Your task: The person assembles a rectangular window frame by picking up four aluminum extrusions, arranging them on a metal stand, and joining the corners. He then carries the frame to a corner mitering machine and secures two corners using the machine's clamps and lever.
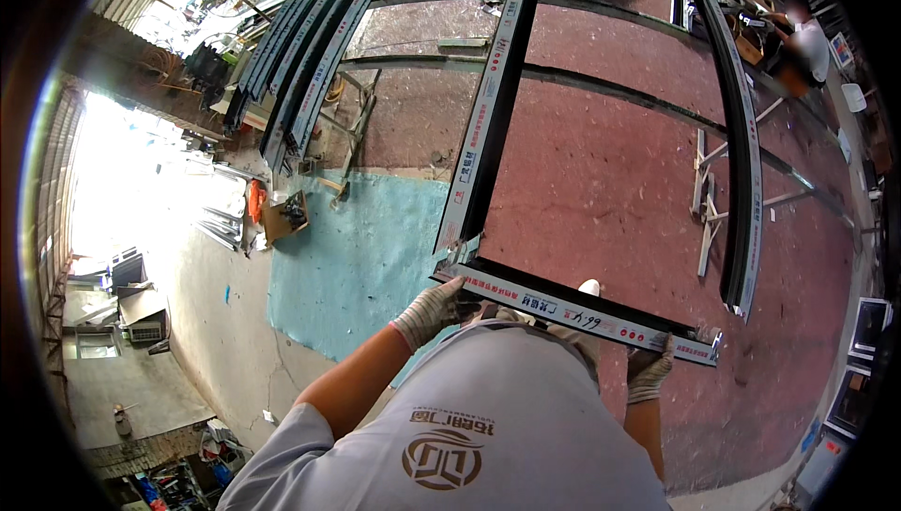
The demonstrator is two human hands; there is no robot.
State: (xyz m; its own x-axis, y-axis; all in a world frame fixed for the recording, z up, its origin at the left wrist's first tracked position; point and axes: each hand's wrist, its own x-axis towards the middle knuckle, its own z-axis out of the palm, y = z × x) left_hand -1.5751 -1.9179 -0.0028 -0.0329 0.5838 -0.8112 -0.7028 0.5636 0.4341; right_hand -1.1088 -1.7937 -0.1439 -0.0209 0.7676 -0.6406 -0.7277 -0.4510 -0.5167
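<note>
A short dark metal profile with pale protective film (582, 316) lies across in front of my waist. My left hand (430, 314), in a pale work glove, is closed round it near its left end. Near the opposite end my right hand (649, 370), also gloved, grips it from below, its fingers partly hidden. At the left corner, the piece meets or nearly meets the long left profile (490, 103), with a metal corner connector (464, 250) showing there. Its right end, with a small metal bracket (716, 338), stands apart from the long right profile (741, 159).
Dark crossbars (619, 91) run under the long profiles, with metal trestle legs (706, 201) below. More filmed profiles (324, 61) are stacked at the far left. A cardboard box (284, 218) stands by a turquoise floor sheet (357, 267). Another person (805, 46) is at the far right.
</note>
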